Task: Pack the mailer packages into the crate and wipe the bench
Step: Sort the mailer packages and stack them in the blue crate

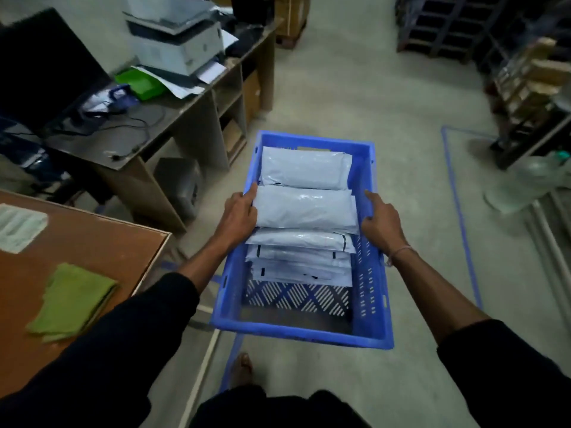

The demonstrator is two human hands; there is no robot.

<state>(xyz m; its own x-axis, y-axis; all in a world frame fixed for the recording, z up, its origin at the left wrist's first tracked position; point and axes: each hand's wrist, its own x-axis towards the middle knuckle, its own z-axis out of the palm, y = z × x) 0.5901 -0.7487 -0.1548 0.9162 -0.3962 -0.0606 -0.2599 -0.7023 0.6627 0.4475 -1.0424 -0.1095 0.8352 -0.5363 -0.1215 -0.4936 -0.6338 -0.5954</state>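
I see my left hand gripping the left end of a grey mailer package, fingers curled along its edge. My right hand holds the right end, forefinger stretched out along the crate wall. The package sits atop others stacked in the blue crate on the floor. A green cloth lies on the bench at left.
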